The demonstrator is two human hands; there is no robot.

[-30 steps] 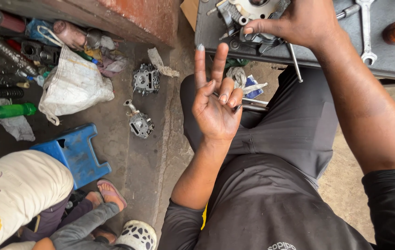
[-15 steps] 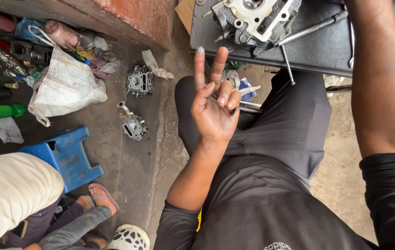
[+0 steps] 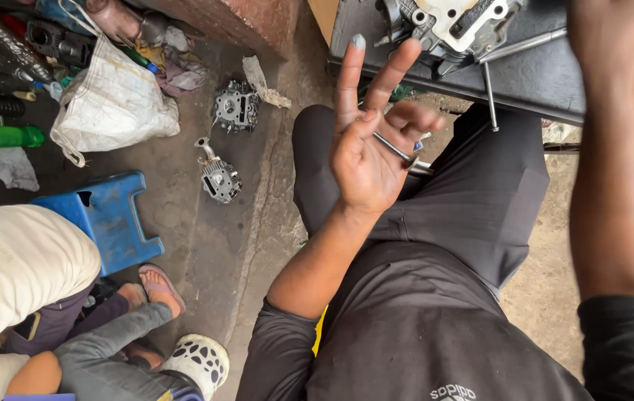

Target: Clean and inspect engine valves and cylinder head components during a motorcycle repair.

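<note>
My left hand [image 3: 365, 145] is raised palm up over my lap, index and middle fingers stretched out. Its thumb and curled ring fingers pinch a thin metal pin [image 3: 395, 148]. My right hand [image 3: 614, 33] reaches up to the dark metal bench [image 3: 554, 93] at the top right; the frame edge cuts off its fingers, so its grip is hidden. A pale metal engine part [image 3: 458, 22] lies on the bench left of that hand, with a thin steel rod [image 3: 489, 96] hanging over the bench edge.
Two small engine castings [image 3: 235, 108] [image 3: 219, 178] lie on the concrete floor. A white sack [image 3: 112, 100], a green bottle [image 3: 1, 136] and tools crowd the upper left. A blue stool [image 3: 105, 215] stands beside another seated person [image 3: 20, 267], whose sandalled foot [image 3: 157, 286] is nearby.
My right hand has left the engine part and shifted right, up to the frame edge. My left hand stays raised with the same finger pose.
</note>
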